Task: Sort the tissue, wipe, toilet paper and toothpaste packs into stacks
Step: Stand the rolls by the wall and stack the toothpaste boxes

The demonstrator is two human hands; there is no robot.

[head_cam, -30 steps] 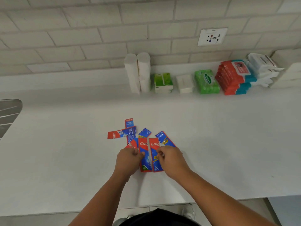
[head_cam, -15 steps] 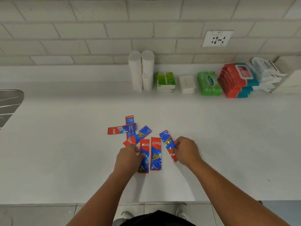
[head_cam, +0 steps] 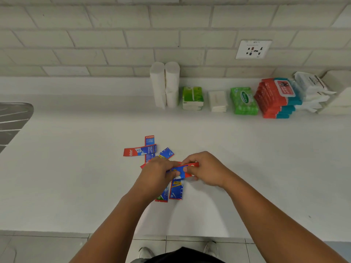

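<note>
Several red and blue toothpaste packs lie in a loose cluster on the white counter. One toothpaste pack is lifted sideways just above the others, pinched at its left end by my left hand and at its right end by my right hand. Two packs lie lengthwise under my hands, partly hidden. Another pack lies crosswise on an upright one behind them. Along the wall stand toilet paper rolls, a green tissue stack, a white tissue pack, a green wipe pack and a red wipe stack.
A stack of white wipe packs and a white pack pile fill the far right by the wall. A metal sink drainer sits at the left edge. A wall socket is above the packs. The counter's front edge runs just below my forearms.
My right hand picked up the rightmost slanted toothpaste pack and brought it left over the two lengthwise packs. My left hand came off the lengthwise pack and gripped the lifted pack's other end.
</note>
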